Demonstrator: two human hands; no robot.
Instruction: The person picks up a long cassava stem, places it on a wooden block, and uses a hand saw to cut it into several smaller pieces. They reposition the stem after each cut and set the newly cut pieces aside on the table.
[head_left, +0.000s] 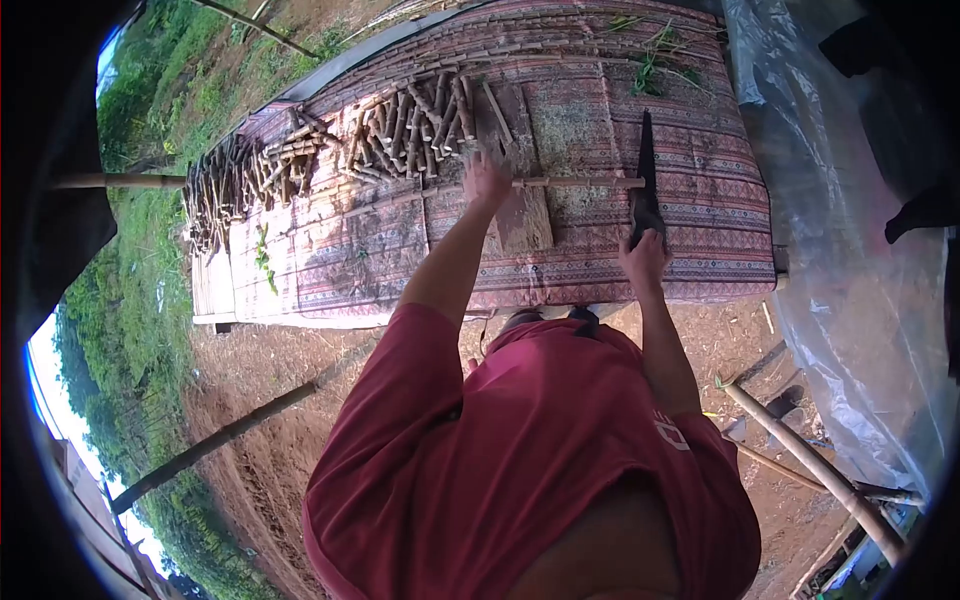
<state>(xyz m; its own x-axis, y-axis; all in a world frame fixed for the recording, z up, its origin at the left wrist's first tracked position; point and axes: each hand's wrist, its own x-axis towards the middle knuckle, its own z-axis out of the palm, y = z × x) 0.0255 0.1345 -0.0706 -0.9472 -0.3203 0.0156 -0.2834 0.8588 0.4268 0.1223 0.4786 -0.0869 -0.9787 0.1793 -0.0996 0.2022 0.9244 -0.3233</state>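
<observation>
My right hand (645,256) is closed around the dark handle of a hand saw (647,150), whose blade points away from me over the patterned cloth. A thin cut stem (580,182) runs sideways from beside my left hand (486,182) to the saw, its right end overlapping the blade. My left hand is over a wooden board (524,222), close to the right end of a pile of short stem pieces (412,125). Its fingers are smeared by motion, and I cannot tell whether they grip the stem.
The patterned cloth (590,262) covers a long table. More cut pieces (235,185) lie at its left, long stems (500,50) along the far edge. Green leaves (650,70) sit at the back right. Plastic sheeting (800,190) hangs at the right; wooden poles (250,418) stand nearby.
</observation>
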